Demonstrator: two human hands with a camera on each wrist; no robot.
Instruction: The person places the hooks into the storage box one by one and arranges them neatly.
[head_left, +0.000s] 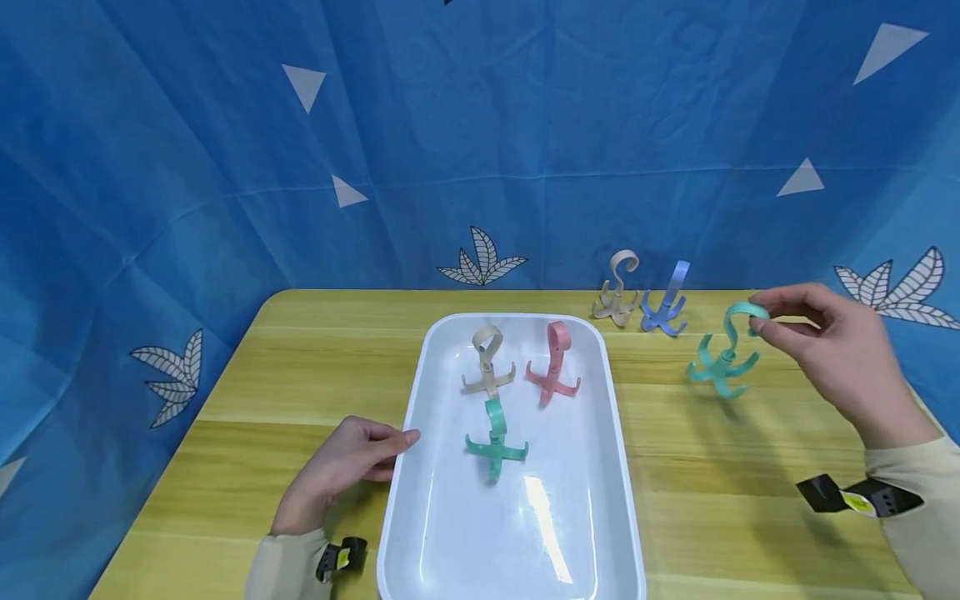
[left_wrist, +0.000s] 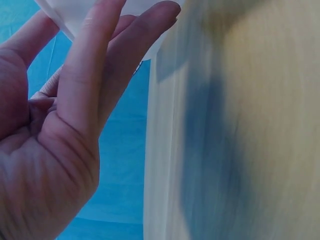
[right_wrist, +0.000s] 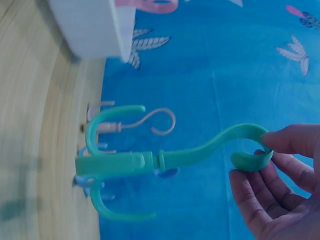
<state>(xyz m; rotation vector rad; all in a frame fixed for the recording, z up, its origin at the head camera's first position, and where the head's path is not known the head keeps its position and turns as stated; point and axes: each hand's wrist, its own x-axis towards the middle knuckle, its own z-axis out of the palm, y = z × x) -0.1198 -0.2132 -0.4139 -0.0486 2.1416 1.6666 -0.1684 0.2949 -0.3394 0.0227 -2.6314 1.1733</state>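
In the head view my right hand pinches a green multi-prong hanging hook by its curled top, with the prongs hanging down above the table. The right wrist view shows the thumb and fingers around the curl of this green hook. My left hand holds the left rim of a white tray, its thumb on the rim and its other fingers against the outside. Inside the tray stand a beige hook, a pink hook and a second green hook.
Behind the tray's right side, a beige hook and a blue hook stand near the table's back edge. A blue patterned cloth hangs behind the wooden table.
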